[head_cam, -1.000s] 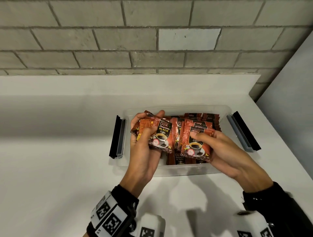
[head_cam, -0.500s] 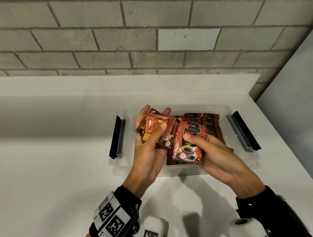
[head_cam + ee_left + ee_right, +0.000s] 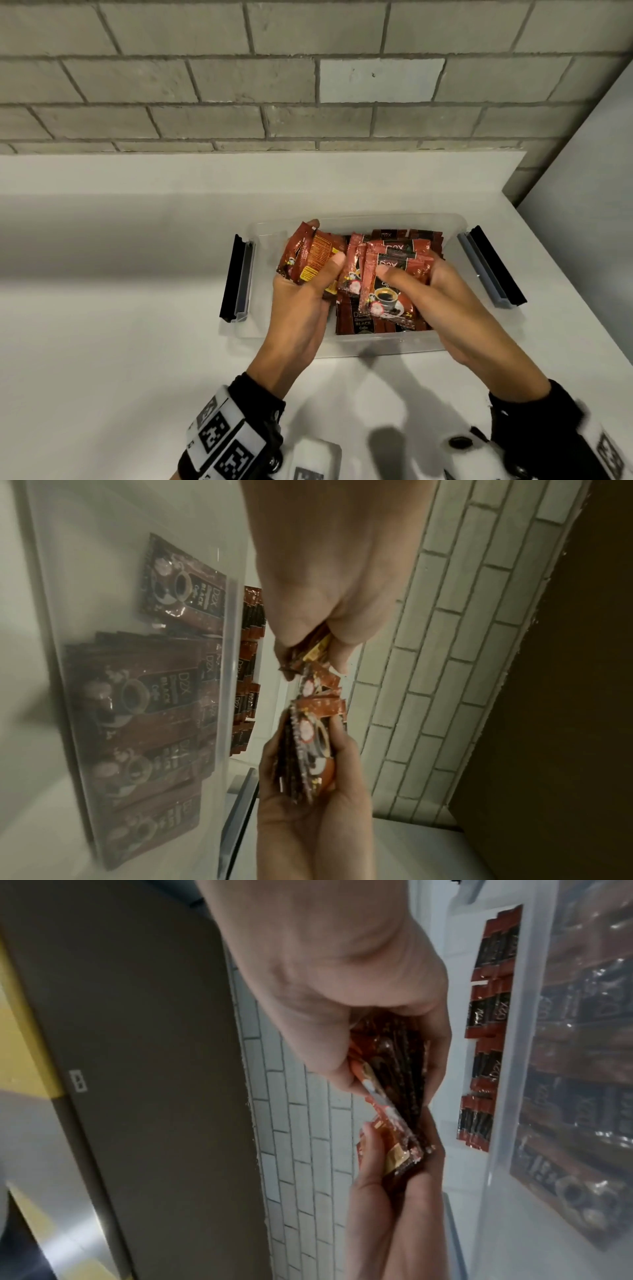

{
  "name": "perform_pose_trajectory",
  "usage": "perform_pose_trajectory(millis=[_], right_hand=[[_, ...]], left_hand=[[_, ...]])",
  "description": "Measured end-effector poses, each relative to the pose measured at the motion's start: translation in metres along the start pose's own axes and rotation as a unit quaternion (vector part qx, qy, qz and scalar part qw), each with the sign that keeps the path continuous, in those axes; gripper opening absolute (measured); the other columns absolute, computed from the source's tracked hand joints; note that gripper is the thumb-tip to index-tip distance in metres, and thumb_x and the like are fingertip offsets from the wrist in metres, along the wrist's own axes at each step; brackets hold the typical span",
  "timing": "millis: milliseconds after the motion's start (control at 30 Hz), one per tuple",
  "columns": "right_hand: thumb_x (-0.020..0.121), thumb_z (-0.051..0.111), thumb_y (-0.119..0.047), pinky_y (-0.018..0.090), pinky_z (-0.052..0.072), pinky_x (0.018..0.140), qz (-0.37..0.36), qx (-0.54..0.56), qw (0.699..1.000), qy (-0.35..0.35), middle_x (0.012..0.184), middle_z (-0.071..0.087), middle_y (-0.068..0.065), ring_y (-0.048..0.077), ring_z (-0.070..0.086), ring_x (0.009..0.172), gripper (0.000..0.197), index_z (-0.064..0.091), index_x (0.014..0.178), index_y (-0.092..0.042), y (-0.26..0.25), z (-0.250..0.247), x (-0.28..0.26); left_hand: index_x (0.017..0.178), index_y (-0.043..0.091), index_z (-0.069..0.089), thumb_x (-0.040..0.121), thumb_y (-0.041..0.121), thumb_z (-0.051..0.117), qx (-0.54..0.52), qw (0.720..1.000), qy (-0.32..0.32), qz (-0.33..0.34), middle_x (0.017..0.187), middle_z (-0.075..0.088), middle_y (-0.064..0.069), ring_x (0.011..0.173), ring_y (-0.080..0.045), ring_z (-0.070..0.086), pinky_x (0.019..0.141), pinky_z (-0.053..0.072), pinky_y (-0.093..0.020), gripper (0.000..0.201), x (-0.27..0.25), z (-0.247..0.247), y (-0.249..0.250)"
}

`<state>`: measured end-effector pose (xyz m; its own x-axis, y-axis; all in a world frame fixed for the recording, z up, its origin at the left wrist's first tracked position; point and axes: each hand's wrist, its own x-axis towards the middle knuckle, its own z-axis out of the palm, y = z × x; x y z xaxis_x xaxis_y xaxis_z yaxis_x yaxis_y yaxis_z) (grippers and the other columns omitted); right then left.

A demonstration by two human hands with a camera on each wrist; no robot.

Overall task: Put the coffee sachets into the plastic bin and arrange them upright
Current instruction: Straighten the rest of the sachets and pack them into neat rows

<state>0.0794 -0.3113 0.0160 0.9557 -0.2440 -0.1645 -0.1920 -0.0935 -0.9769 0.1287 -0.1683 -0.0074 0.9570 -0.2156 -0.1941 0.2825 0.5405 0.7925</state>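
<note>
Sachets (image 3: 394,287) of coffee were fanned in the right hand (image 3: 455,308), long axis running six to twelve o'clock, directly above the plastic bin (image 3: 356,346) and its standing rows. At nine o'clock, touching them, the left hand (image 3: 301,308) gripped a second bunch (image 3: 308,257). Both hands hovered equally near.

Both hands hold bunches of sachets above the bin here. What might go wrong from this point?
1. The left hand pinches a fanned, uneven bunch of sachets; one may slip from the grip and land flat.
2. The right hand holds a thick stack over the upright row in the plastic bin; pushing it down may tip standing ones.
3. Some in the left bunch face backwards, so the rows may end up mixed.
</note>
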Motion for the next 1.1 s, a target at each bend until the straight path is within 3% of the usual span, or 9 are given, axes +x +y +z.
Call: perform_pose_trajectory(millis=[333, 467, 533, 667, 733, 800, 867, 967, 1100], right_hand=[[0.091, 0.059, -0.032, 0.019, 0.047, 0.071, -0.018, -0.137, 0.99, 0.023, 0.094, 0.06, -0.009, 0.002, 0.059, 0.087, 0.041, 0.035, 0.118, -0.013, 0.004, 0.011, 0.01], [0.082, 0.049, -0.055, 0.039, 0.059, 0.07, 0.01, -0.083, 0.997, 0.005, 0.098, 0.058, -0.004, 0.005, 0.066, 0.082, 0.058, 0.031, 0.118, -0.014, -0.002, 0.016, 0.009], [0.081, 0.039, -0.058, 0.026, 0.059, 0.057, 0.028, -0.044, 0.999, -0.01, 0.097, 0.053, -0.004, -0.002, 0.066, 0.076, 0.062, 0.031, 0.122, -0.012, -0.008, 0.016, 0.005], [0.085, 0.034, -0.055, 0.002, 0.044, 0.049, 0.05, -0.036, 0.998, -0.036, 0.099, 0.048, -0.021, 0.021, 0.06, 0.101, 0.064, 0.025, 0.132, -0.014, -0.014, 0.016, 0.0], [0.085, 0.039, -0.051, -0.001, 0.042, 0.055, 0.049, -0.027, 0.997, -0.046, 0.1, 0.048, -0.025, 0.012, 0.061, 0.104, 0.064, 0.023, 0.134, -0.015, -0.012, 0.014, 0.001], [0.09, 0.042, -0.047, -0.007, 0.032, 0.071, 0.053, -0.017, 0.996, -0.066, 0.106, 0.044, -0.032, -0.021, 0.051, 0.099, 0.076, 0.008, 0.148, -0.012, -0.012, 0.01, 0.002], [0.089, 0.045, -0.05, 0.0, 0.023, 0.089, 0.049, -0.014, 0.996, -0.071, 0.127, 0.038, -0.031, -0.026, 0.035, 0.106, 0.086, -0.004, 0.151, -0.016, -0.008, 0.006, 0.003], [0.087, 0.046, -0.053, 0.021, 0.022, 0.103, 0.063, -0.028, 0.995, -0.072, 0.142, 0.027, -0.029, -0.002, 0.026, 0.13, 0.083, 0.003, 0.151, -0.023, -0.003, 0.002, 0.006], [0.085, 0.052, -0.056, 0.035, 0.04, 0.101, 0.077, -0.008, 0.995, -0.06, 0.138, 0.047, 0.0, 0.014, 0.049, 0.122, 0.057, 0.032, 0.132, -0.032, 0.0, 0.006, 0.007]], left_hand=[[0.131, 0.029, 0.042, 0.094, 0.016, 0.05, 0.046, 0.991, -0.122, -0.016, 0.111, 0.066, -0.004, 0.094, -0.016, 0.063, 0.068, 0.049, -0.029, 0.04, -0.004, 0.004, -0.006], [0.126, 0.043, 0.044, 0.089, 0.023, 0.05, 0.122, 0.981, -0.148, 0.009, 0.115, 0.064, 0.005, 0.104, -0.009, 0.061, 0.081, 0.049, -0.025, 0.043, -0.006, 0.0, -0.011], [0.129, 0.044, 0.039, 0.086, 0.027, 0.057, 0.163, 0.973, -0.162, 0.035, 0.131, 0.053, 0.01, 0.121, -0.006, 0.052, 0.098, 0.045, -0.029, 0.05, -0.008, -0.001, -0.012], [0.136, 0.034, 0.032, 0.087, 0.021, 0.064, 0.198, 0.962, -0.175, 0.064, 0.143, 0.04, 0.011, 0.129, 0.0, 0.042, 0.105, 0.039, -0.028, 0.059, -0.01, -0.002, -0.012], [0.135, 0.033, 0.035, 0.085, 0.015, 0.066, 0.174, 0.967, -0.178, 0.054, 0.142, 0.042, 0.011, 0.128, -0.002, 0.045, 0.1, 0.042, -0.025, 0.061, -0.009, -0.004, -0.01], [0.134, 0.032, 0.039, 0.082, 0.011, 0.067, 0.149, 0.971, -0.185, 0.036, 0.139, 0.046, 0.012, 0.128, -0.008, 0.047, 0.099, 0.044, -0.029, 0.063, -0.009, -0.006, -0.007], [0.133, 0.03, 0.042, 0.08, 0.006, 0.064, 0.114, 0.976, -0.187, 0.018, 0.133, 0.053, 0.007, 0.12, -0.011, 0.054, 0.091, 0.048, -0.028, 0.063, -0.008, -0.007, -0.005], [0.131, 0.028, 0.046, 0.082, -0.001, 0.054, 0.017, 0.985, -0.172, -0.017, 0.117, 0.061, -0.002, 0.091, -0.013, 0.059, 0.067, 0.049, -0.024, 0.058, -0.008, -0.005, -0.002], [0.129, 0.023, 0.049, 0.09, -0.01, 0.032, -0.061, 0.985, -0.157, -0.046, 0.11, 0.067, -0.008, 0.097, -0.02, 0.066, 0.069, 0.055, -0.03, 0.054, -0.008, -0.002, 0.0]])
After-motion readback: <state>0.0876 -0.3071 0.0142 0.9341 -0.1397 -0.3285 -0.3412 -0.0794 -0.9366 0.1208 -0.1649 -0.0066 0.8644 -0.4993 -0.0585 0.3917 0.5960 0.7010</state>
